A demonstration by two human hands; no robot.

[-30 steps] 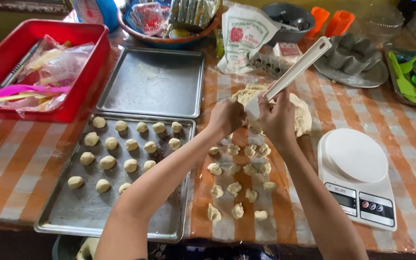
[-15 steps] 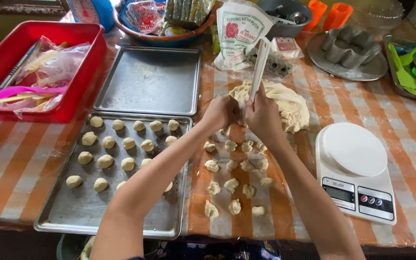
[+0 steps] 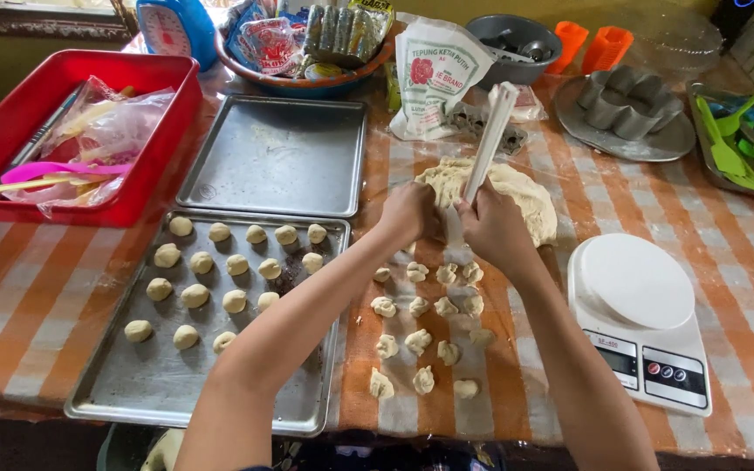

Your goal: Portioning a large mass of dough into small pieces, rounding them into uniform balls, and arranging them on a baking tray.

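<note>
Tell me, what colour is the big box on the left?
The box is red, seen in the head view.

Both bare forearms reach forward from the bottom edge and slant inward, so the two hands meet near the middle, almost knuckle to knuckle. The left hand (image 3: 407, 214) is curled into a loose fist, back of the hand facing up, fingers tucked under and out of sight (so what they pinch cannot be told). The right hand (image 3: 492, 228) sits just beside it, also closed, thumb side turned toward the left hand, wrist bent slightly down. The left arm comes in long and straight from the lower left; the right arm angles up from the lower right, elbow out of view.
</note>
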